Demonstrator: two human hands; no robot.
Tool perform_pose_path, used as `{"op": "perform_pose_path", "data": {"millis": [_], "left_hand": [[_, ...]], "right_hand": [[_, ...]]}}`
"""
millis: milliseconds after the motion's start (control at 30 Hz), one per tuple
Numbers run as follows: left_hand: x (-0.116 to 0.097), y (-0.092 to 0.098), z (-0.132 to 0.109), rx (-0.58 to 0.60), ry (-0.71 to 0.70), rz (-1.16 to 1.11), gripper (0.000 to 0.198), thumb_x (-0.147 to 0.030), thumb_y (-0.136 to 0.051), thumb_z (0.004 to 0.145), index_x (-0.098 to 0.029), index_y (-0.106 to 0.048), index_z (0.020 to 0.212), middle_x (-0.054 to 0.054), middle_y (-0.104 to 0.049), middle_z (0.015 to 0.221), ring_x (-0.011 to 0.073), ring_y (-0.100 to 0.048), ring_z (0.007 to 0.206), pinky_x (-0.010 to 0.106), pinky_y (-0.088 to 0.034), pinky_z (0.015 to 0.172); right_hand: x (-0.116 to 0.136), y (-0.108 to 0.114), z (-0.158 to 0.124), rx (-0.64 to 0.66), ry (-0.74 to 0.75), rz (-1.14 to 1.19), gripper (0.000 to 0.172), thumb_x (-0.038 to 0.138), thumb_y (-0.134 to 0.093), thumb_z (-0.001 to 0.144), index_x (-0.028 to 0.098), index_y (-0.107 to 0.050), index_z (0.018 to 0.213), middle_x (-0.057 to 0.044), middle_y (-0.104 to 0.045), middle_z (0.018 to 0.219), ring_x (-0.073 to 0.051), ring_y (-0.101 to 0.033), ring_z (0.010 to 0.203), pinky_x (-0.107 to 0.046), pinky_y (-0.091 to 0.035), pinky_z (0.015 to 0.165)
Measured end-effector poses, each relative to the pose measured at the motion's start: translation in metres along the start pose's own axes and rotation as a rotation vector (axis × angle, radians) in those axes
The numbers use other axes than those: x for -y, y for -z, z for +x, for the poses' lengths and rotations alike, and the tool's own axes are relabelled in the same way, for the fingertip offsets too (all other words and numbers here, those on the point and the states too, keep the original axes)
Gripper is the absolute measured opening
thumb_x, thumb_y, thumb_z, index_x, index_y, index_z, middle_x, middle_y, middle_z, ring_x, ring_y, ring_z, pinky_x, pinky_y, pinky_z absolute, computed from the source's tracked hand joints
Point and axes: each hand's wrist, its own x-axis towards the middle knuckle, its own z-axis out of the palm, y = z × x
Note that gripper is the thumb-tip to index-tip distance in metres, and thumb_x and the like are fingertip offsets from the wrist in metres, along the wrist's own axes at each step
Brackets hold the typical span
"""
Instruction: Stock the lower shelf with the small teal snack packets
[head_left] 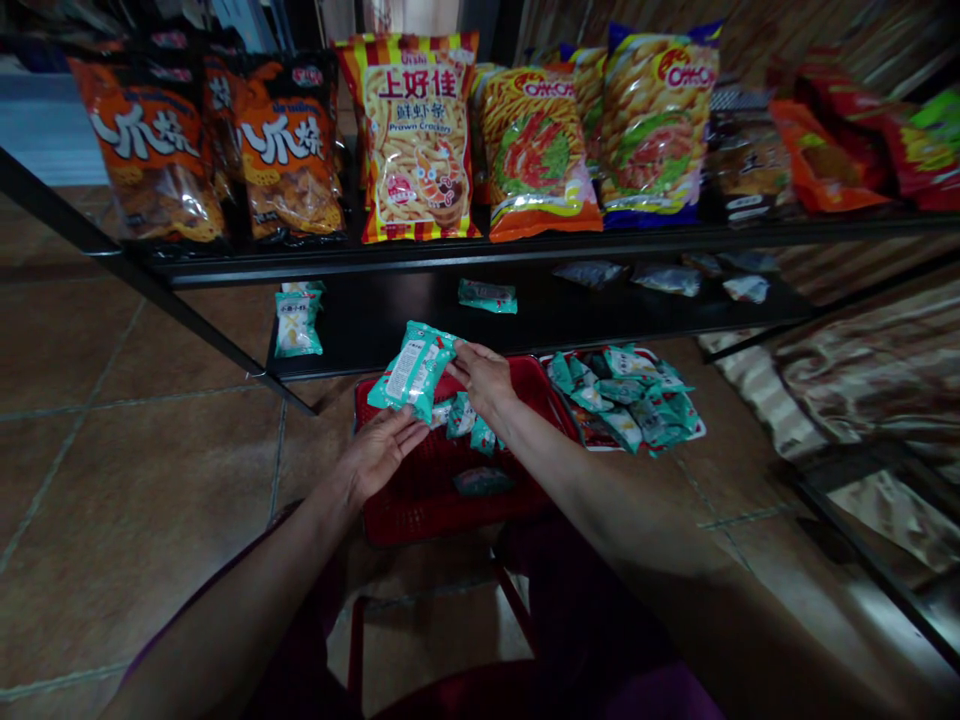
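Note:
A teal snack bag [415, 368] with a white label panel is held tilted above the red basket. My left hand [386, 448] has its fingers at the bag's lower edge, the thumb on top. At the upper right corner, my right hand [484, 375] pinches the same bag. Beneath, the red basket [409, 505] holds several small teal packets [463, 415] and one darker packet [484, 481]. To its right stands a white-rimmed tray [701, 432] heaped with teal snack bags [626, 390].
On the black lower shelf [390, 300] stand teal packets [298, 322] at the left end; another packet [487, 295] lies mid-shelf. The upper shelf [420, 258] overhangs with orange bags [289, 150], prawn crackers [416, 140] and other large snack bags. A shelf leg [289, 395] meets the tiled floor.

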Motion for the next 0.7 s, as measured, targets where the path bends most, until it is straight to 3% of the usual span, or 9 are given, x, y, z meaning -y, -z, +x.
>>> {"op": "perform_pose_path", "data": {"millis": [467, 700], "left_hand": [[0.0076, 0.0052, 0.0035, -0.009, -0.143, 0.154, 0.023, -0.014, -0.079, 0.058, -0.013, -0.06, 0.071, 0.001, -0.068, 0.074, 0.014, -0.065, 0.071, 0.029, -0.054, 0.074], [0.0062, -0.0023, -0.0007, -0.04, -0.234, 0.121, 0.033, -0.016, -0.082, 0.051, -0.014, -0.064, 0.079, 0.0, -0.068, 0.079, 0.0132, -0.064, 0.073, 0.029, -0.054, 0.072]], "right_hand": [[0.0007, -0.0011, 0.0013, -0.012, -0.014, 0.01, 0.008, 0.012, -0.065, 0.074, 0.016, -0.06, 0.069, 0.002, -0.065, 0.064, -0.008, -0.061, 0.06, -0.021, -0.055, 0.061], [-0.0009, -0.0023, -0.0018, 0.126, -0.015, 0.014, 0.011, 0.016, -0.067, 0.073, 0.018, -0.059, 0.079, 0.003, -0.065, 0.074, -0.008, -0.063, 0.068, -0.025, -0.055, 0.073]]}}
